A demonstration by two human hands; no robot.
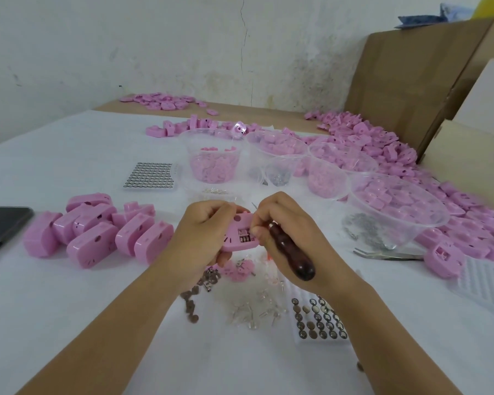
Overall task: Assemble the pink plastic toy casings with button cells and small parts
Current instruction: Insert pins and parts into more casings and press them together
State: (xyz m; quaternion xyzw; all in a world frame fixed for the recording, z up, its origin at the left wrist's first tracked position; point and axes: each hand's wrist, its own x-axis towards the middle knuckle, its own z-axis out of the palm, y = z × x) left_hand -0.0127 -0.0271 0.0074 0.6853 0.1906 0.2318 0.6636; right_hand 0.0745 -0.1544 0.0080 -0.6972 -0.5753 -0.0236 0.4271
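Observation:
My left hand (203, 232) grips a pink toy casing (238, 236) above the table, its open battery compartment facing me. My right hand (288, 232) holds a dark wooden-handled tool (293, 252) along the palm, and its fingertips pinch at the compartment's right edge. The tool's thin metal tip (254, 206) pokes up behind the fingers. Below the hands lie loose button cells (191, 302), small pink parts (238, 269) and clear small parts (254, 309). A white tray of button cells (320, 320) sits at the lower right.
A group of pink casings (97, 232) lies to the left, beside a dark flat device (0, 226). Clear bowls (397, 212) of pink parts and a full cell tray (151, 176) stand behind. Metal tweezers (388, 255) lie right. A heap of casings (411, 161) borders cardboard boxes (405, 78).

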